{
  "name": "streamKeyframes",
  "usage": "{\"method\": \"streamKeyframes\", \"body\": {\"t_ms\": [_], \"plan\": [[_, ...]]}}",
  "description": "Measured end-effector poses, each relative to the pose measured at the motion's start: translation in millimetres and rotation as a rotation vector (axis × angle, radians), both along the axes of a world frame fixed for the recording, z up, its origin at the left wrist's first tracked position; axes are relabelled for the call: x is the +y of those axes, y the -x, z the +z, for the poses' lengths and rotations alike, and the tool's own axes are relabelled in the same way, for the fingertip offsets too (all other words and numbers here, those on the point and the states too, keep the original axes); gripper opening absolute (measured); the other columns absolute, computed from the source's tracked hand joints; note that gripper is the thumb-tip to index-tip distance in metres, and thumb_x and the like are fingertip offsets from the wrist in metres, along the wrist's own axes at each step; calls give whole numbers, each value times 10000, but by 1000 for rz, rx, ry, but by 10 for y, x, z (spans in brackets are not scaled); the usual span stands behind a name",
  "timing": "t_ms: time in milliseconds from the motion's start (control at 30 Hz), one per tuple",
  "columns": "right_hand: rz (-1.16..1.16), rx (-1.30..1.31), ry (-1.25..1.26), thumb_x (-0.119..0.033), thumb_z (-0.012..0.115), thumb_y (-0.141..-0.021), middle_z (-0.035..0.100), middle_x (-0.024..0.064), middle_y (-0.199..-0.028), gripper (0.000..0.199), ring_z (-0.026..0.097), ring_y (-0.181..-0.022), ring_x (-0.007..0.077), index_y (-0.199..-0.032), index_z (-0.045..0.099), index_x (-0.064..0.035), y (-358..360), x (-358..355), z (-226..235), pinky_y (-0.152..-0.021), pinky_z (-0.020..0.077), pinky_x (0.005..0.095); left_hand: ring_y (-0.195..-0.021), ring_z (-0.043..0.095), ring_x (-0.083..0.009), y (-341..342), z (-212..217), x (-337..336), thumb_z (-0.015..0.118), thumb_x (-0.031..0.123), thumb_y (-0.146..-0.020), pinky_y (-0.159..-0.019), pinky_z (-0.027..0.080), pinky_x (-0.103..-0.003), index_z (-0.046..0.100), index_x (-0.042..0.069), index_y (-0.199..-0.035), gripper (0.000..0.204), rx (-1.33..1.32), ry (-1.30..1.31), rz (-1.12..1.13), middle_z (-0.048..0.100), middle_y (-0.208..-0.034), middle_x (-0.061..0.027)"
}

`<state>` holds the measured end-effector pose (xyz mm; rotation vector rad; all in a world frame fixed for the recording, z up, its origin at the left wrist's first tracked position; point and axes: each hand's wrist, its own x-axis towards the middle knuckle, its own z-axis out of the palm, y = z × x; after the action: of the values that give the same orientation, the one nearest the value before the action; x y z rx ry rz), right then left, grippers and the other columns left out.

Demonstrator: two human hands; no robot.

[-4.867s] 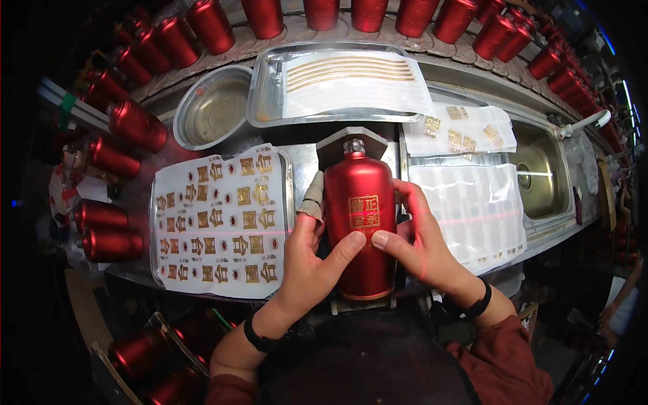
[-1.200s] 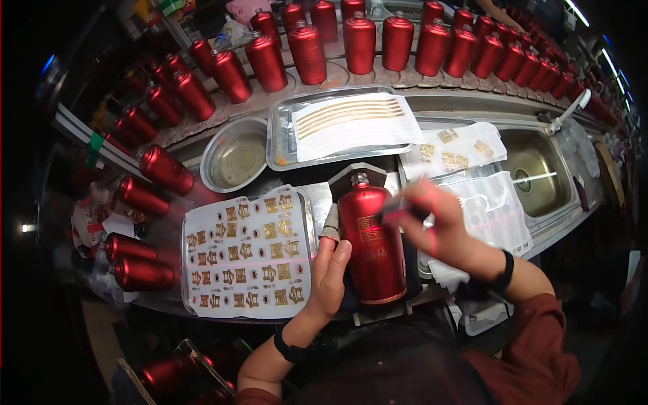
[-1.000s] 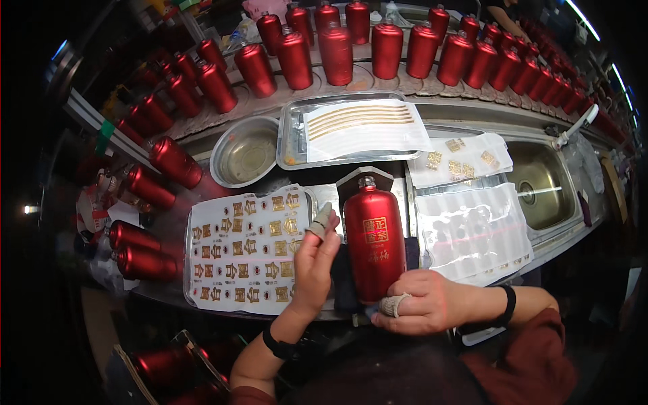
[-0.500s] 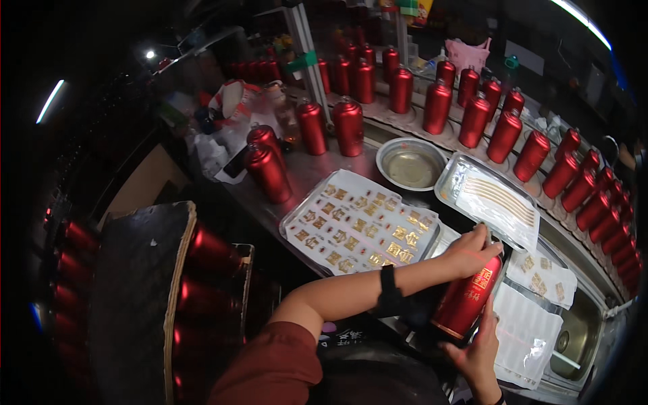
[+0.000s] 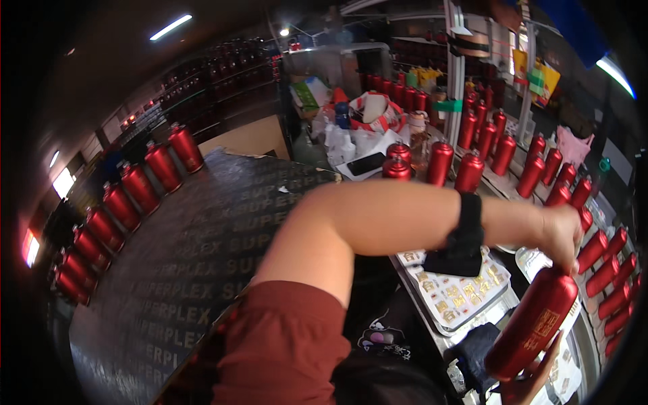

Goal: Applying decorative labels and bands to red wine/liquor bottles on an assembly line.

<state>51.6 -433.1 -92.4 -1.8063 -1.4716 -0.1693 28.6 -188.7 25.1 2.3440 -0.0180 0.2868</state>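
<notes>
A glossy red bottle (image 5: 530, 327) with gold print on its side is held tilted at the lower right. My left hand (image 5: 563, 233) reaches across from the left, its fingers closed round the neck end. My right hand (image 5: 533, 381) lies along the lower right side of the same bottle, partly hidden behind it, gripping it from below. A tray (image 5: 449, 331) with a white sheet of gold decals and small dark-red pieces stands beyond, partly covered by my left forearm.
On the left, a dark printed board (image 5: 223, 223) has red bottles (image 5: 138, 189) lined along its far edge. More red bottles (image 5: 592, 251) stand in rows at the right. A phone (image 5: 366, 164) and plastic bags (image 5: 337, 145) lie behind, near a metal post (image 5: 453, 88).
The view has swung left, bringing the board and its row of bottles into sight. Both hands stay on the red bottle, which now appears nearer the lower right.
</notes>
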Motion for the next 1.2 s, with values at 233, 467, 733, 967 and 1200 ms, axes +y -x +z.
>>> {"method": "streamKeyframes", "body": {"t_ms": [233,467,733,967,1200], "plan": [[92,151,116,-51,752,-834,511,-1,-703,856,335,-518,62,-1550,286,-100,84,-130,134,-491,328,221,-712,574,-115,2235,1733,1214,757,330,-841,-660,450,-278,716,55,-885,282,-169,-389,644,655,-789,-16],[69,389,9,-40,714,-869,583,104,-1169,738,552,-819,122,-1517,376,-143,-10,-48,-328,-648,465,229,-855,676,-377,4904,2105,2229,721,416,-746,-788,541,-441,719,-4,-867,436,299,-1213,1552,697,-880,-215],[-31,470,99,-59,692,-891,608,105,-1152,681,562,-779,121,-1500,408,-169,-87,221,-695,-632,467,239,-1039,651,-397,6835,1134,2708,657,226,-752,-894,530,-484,702,8,-1025,352,384,-1011,2097,680,-1076,-246],[-45,372,150,-62,698,-898,664,96,-1104,650,557,-652,93,-1483,430,-152,-57,225,-721,-558,457,220,-1035,654,-405,6822,909,2939,669,284,-795,-890,536,-492,679,62,-1044,334,318,-965,2132,682,-1073,-236],[-190,594,246,-30,685,-745,612,74,-1023,703,458,-644,49,-1422,495,-45,206,294,-433,-537,365,197,-1186,571,-440,7090,1025,2908,659,364,-869,-998,471,-511,487,20,-1332,602,368,-1003,2151,580,-1283,-287]]}}
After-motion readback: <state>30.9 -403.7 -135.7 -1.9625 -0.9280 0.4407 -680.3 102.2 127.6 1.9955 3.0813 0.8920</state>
